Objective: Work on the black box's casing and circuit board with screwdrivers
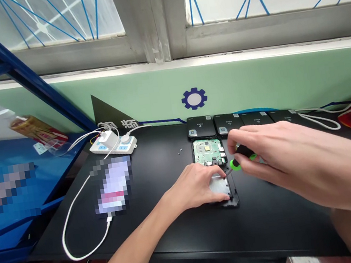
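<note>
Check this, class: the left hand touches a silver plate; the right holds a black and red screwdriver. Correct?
No: in the head view, the right hand holds a black and green screwdriver, not red. The left hand does touch a silver plate.

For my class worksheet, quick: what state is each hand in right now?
Left hand: partly open, thumb and finger spread across the silvery plate.
Right hand: closed, holding a black-and-green screwdriver.

Black desk (154,163), bearing a white-and-blue power strip (117,149), curved white cable (62,227), blurred pale rectangular slab (114,184), tiny metallic pieces (181,150), row of black rectangular boxes (200,126), black-framed green circuit board (202,150), flat black casing (234,194).
</note>
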Demonstrator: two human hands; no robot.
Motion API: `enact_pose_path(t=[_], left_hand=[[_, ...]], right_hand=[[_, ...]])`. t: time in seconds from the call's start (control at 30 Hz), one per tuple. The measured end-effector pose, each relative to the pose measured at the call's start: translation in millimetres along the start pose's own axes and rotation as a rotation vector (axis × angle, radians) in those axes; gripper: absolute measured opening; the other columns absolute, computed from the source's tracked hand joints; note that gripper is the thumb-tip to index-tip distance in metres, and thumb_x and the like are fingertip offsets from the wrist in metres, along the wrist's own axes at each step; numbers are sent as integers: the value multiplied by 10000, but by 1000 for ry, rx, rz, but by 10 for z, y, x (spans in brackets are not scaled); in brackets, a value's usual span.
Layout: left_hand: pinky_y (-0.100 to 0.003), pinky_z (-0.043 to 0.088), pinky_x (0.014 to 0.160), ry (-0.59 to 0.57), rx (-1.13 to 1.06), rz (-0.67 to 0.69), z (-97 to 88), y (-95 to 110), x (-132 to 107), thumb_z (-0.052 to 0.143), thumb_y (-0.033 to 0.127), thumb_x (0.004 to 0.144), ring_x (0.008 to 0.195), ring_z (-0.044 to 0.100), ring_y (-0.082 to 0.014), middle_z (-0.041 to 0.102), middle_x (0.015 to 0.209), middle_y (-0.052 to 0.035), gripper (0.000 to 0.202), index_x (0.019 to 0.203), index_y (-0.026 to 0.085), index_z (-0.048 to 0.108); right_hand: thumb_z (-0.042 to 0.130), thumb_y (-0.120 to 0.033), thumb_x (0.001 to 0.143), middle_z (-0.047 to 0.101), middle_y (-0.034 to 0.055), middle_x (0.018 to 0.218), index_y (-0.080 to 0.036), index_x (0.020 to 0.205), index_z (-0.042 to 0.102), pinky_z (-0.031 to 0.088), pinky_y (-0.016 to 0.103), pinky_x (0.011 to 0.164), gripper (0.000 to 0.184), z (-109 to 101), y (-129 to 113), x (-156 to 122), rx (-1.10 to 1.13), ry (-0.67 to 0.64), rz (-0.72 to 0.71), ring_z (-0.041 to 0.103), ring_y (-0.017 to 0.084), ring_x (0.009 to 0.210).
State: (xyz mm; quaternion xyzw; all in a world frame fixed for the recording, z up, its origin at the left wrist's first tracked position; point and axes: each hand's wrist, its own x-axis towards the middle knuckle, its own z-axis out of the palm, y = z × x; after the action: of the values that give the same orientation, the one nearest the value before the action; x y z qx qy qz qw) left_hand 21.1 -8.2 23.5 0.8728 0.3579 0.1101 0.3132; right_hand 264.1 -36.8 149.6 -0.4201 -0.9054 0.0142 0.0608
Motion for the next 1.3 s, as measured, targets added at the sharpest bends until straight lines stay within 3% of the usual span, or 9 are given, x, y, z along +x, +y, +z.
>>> enact_pose_path(t=[0.13,0.33,0.43,0.57,0.77,1.0,1.13,1.2,1.3], left_hand=[[-273,354,642,-16,1,-14,-11,3,7,974,477,789,659,618,-175,659,735,43,484,1194,262,818],[-273,358,635,-24,5,-9,-27,21,7,958,459,804,658,618,-169,648,728,47,422,1143,251,817],[-274,355,636,-27,-4,-19,-20,14,6,964,467,797,646,610,-166,633,713,54,436,1154,264,819],[-274,357,641,-25,-16,-30,-19,12,8,972,471,786,656,611,-173,646,722,48,466,1176,265,823],[-275,342,638,-29,-8,-27,-31,31,1,958,450,809,662,603,-175,653,730,41,428,1168,257,827],[-267,343,630,-20,-11,-27,-34,33,-1,960,447,805,651,601,-169,650,730,43,440,1179,258,825],[-267,341,622,-34,-3,-22,-49,39,5,950,448,817,650,600,-163,641,730,47,399,1141,256,820],[-271,341,617,-30,1,-16,-49,37,6,949,451,812,646,600,-159,634,722,50,380,1100,244,813],[-276,341,610,-19,7,-14,-39,33,6,934,454,815,645,610,-159,633,711,50,349,1053,237,800]], right_hand=[[491,-464,1157,725,-23,824,-296,1003,676,409,362,622,293,-38,-38,53,11,-49,67,649,181,646],[558,-449,1108,799,100,1243,-266,1290,666,492,384,744,280,-64,-80,-38,15,32,-8,756,269,956],[546,-425,1125,791,37,1026,-285,1115,668,419,364,640,186,-56,-48,3,8,-17,1,694,208,745],[546,-446,1133,651,-26,722,-283,899,614,283,375,549,293,-28,-25,23,-77,-8,41,511,168,526],[504,-468,1140,797,70,1252,-269,1325,632,489,387,777,300,-37,-66,-38,1,32,16,764,256,969],[482,-494,1156,665,-18,716,-280,933,617,264,375,550,338,-27,-69,57,-106,-3,54,502,179,532],[472,-452,1162,802,70,1096,-254,1195,668,481,383,717,280,-25,-127,-1,-58,28,12,740,248,889],[505,-419,1147,784,110,1350,-240,1395,632,554,422,869,331,-28,-150,-42,-43,60,-6,757,305,1166],[533,-393,1124,744,120,1472,-245,1530,570,590,458,934,435,-47,-158,-97,-25,84,-33,750,326,1240]])
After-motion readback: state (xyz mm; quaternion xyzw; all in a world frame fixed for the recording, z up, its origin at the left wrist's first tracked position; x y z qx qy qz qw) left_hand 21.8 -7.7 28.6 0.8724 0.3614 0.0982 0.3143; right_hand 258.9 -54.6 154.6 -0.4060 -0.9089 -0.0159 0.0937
